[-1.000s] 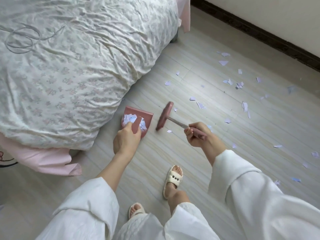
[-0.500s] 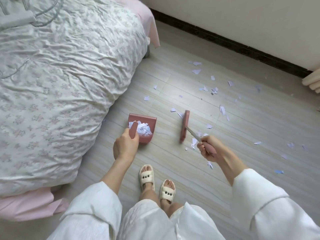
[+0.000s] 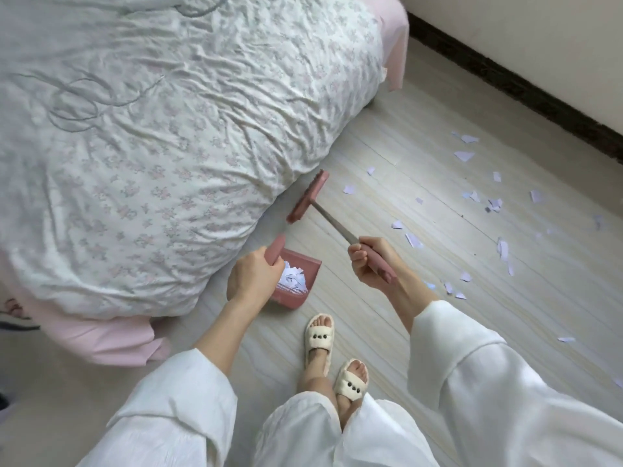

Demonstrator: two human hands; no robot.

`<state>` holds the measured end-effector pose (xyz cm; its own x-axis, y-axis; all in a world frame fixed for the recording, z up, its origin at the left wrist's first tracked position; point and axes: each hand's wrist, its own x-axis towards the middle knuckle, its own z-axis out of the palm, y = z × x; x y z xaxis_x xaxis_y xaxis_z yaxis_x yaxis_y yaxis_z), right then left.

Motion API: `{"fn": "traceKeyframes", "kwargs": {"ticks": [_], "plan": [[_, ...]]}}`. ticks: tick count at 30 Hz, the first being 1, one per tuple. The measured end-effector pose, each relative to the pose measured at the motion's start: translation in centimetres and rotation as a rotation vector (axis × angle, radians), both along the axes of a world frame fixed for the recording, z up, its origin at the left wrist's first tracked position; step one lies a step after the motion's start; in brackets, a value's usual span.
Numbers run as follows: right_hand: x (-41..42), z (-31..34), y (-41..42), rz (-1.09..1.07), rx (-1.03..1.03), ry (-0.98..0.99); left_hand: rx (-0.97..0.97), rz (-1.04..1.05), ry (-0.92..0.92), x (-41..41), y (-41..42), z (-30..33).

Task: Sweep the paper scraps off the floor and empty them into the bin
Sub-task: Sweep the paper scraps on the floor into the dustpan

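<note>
Head view: the left hand (image 3: 253,281) has its fingers (image 3: 269,268) wrapped round the handle of one pink dustpan (image 3: 292,285), which sits low beside the edge of the bed (image 3: 161,156); whether the pan touches the floor (image 3: 387,325) cannot be told. A small heap of white paper scraps (image 3: 292,277) lies inside the pan, just beside those fingers. The right hand (image 3: 372,264) is clenched on the grip of one pink brush (image 3: 308,197), its metal shaft running up and left to the brush head, which is just beside the bedcover; contact with the floor cannot be told. Loose scraps (image 3: 465,156) lie scattered on the floor to the right of the brush, well apart from both hands; roughly two dozen are visible, several too small or blurred to count exactly. Two feet in cream slippers (image 3: 319,333) stand below the dustpan. White sleeves cover both forearms. A dark skirting board (image 3: 512,82) runs along the wall.
</note>
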<state>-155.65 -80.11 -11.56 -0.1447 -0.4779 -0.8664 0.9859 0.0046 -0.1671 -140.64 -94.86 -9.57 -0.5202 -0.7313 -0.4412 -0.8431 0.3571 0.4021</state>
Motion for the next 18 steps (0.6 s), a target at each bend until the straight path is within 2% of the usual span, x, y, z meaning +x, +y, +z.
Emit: {"fn": "traceKeyframes", "kwargs": {"ticks": [5, 9, 13, 18], "plan": [[2.0, -2.6, -7.4, -0.026, -0.090, -0.091, -0.012, 0.083, -0.026, 3.0, -3.5, -0.3], [3.8, -4.7, -10.9, 0.061, -0.101, -0.121, -0.018, 0.132, -0.036, 4.5, -5.6, -1.0], [4.4, -6.5, -12.2, 0.149, -0.040, -0.119, -0.020, 0.163, -0.002, 4.4, -6.0, -1.6], [2.3, -6.9, -9.9, 0.114, 0.035, -0.107, -0.016, 0.090, -0.010, 2.9, -5.7, -1.7]]}}
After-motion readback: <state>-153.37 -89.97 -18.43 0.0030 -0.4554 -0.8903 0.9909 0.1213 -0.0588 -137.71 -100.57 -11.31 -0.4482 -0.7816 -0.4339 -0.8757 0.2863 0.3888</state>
